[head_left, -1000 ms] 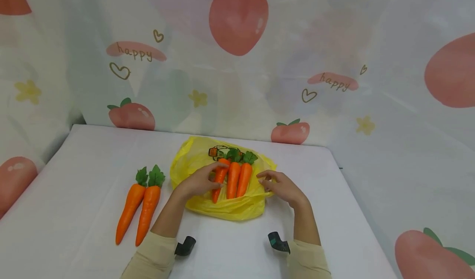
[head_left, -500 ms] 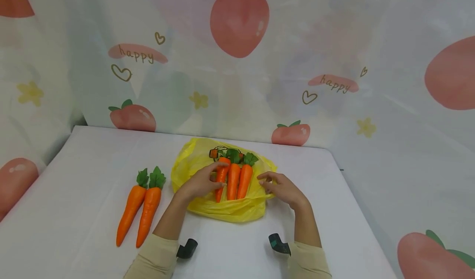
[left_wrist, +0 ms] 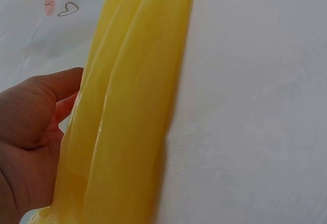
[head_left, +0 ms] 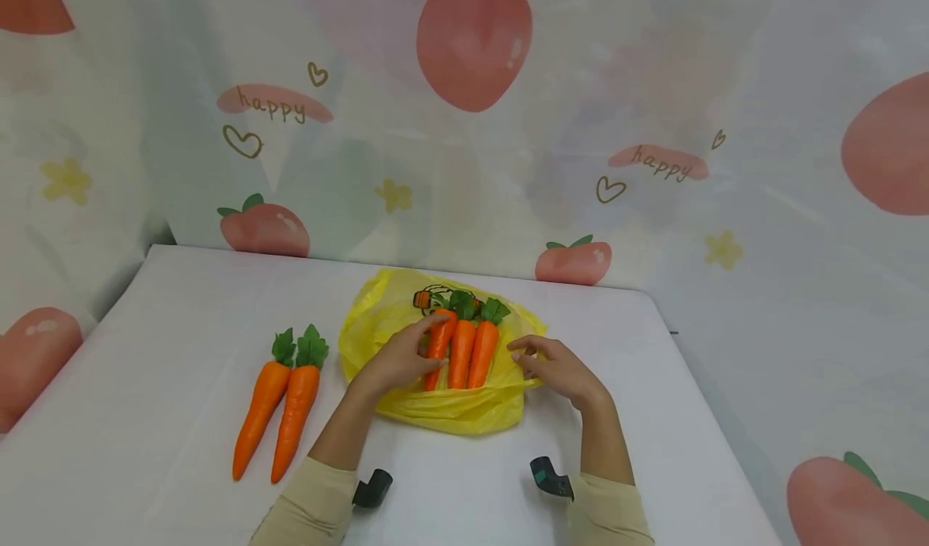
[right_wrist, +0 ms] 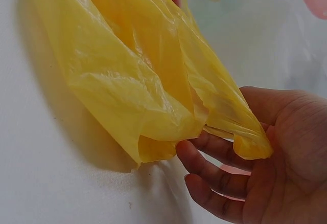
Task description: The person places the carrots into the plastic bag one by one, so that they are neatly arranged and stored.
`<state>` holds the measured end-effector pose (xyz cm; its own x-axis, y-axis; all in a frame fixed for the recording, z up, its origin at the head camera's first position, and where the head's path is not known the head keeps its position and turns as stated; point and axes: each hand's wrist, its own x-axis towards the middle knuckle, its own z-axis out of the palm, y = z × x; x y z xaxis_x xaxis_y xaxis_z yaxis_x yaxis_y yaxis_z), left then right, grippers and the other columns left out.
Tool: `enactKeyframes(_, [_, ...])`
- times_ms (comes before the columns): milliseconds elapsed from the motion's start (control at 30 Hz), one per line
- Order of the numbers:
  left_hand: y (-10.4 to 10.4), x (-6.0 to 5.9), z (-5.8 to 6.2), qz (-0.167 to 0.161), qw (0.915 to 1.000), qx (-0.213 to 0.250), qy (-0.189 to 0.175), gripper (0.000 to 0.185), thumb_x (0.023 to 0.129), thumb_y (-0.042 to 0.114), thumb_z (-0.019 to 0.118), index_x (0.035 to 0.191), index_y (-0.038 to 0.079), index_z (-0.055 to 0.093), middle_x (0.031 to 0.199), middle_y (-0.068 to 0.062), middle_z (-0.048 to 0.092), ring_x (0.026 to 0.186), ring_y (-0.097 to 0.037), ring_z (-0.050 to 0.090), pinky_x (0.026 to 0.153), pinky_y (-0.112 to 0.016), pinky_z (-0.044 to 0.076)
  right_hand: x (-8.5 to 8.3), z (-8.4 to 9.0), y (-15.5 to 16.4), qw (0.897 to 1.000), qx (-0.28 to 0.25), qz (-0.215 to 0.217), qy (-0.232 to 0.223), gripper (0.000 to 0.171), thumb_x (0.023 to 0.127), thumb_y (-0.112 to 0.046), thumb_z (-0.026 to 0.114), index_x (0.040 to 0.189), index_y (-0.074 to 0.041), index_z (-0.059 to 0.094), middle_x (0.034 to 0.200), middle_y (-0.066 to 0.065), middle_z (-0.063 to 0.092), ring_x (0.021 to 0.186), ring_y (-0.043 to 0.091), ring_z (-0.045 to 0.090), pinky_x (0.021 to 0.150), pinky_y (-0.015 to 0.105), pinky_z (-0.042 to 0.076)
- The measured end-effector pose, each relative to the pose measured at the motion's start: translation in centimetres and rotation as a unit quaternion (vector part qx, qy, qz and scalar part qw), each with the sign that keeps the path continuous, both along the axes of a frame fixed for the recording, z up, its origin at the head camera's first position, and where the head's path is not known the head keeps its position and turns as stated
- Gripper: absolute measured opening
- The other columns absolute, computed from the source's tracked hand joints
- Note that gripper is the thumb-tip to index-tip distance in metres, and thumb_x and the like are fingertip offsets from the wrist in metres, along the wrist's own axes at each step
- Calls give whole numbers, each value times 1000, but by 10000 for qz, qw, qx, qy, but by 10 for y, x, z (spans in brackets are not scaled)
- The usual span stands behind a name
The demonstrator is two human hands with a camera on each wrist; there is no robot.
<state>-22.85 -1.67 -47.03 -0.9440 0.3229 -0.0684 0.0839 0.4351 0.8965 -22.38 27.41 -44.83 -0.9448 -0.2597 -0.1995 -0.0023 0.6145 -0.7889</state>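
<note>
Packing seemed underway: the left hand (head_left: 399, 357) curled round the leftmost tapered orange carrot (head_left: 439, 341) inside a yellow plastic bag (head_left: 464, 414), which the right hand (head_left: 564, 370) gripped. Release seemed needed next.

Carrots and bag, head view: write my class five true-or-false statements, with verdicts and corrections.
1. Three carrots lie with the yellow bag. True.
2. Two more carrots lie right of the bag. False: the loose carrots lie to its left.
3. The left hand is at the leftmost carrot of those three. True.
4. The right hand is at the bag's right side. True.
5. The leaves are yellow. False: the leaves are green.
</note>
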Motion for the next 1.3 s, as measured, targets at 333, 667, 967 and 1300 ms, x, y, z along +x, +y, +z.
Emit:
enactKeyframes(333, [-1, -1, -4, -61, 9998, 57, -167, 69, 92, 4, 78, 153, 24, 52, 132, -9, 57, 86, -24, 55, 67, -30, 49, -1, -1, -2, 10000, 18, -3, 43, 31, 105, -23, 60, 129, -5, 68, 114, 10, 64, 94, 27, 61, 90, 42, 52])
enactKeyframes(667, [-1, -3, -9, -268, 9993, 240, 55, 68, 91, 1, 79, 152, 17, 53, 140, -12, 53, 92, -24, 57, 74, -31, 53, 1, 0, -3, 10000, 40, -9, 39, 30, 106, -22, 60, 129, -5, 68, 111, 9, 63, 94, 29, 60, 87, 40, 51])
enactKeyframes(967, [-1, -5, -12, -289, 9995, 82, 123, 66, 92, 4, 78, 151, 21, 54, 136, -14, 47, 93, -24, 54, 76, -32, 51, 3, 1, -2, 10000, 73, -59, 24, 30, 105, -22, 60, 129, -5, 68, 108, 9, 63, 95, 28, 59, 88, 42, 50])
enactKeyframes(1300, [-1, -2, -10, -206, 9997, 92, 61, 67, 92, 4, 78, 152, 20, 53, 129, -14, 46, 90, -24, 52, 72, -31, 47, 1, 2, -3, 10000, 43, 51, 50, 30, 106, -22, 60, 129, -5, 68, 110, 9, 63, 95, 29, 59, 86, 40, 50])
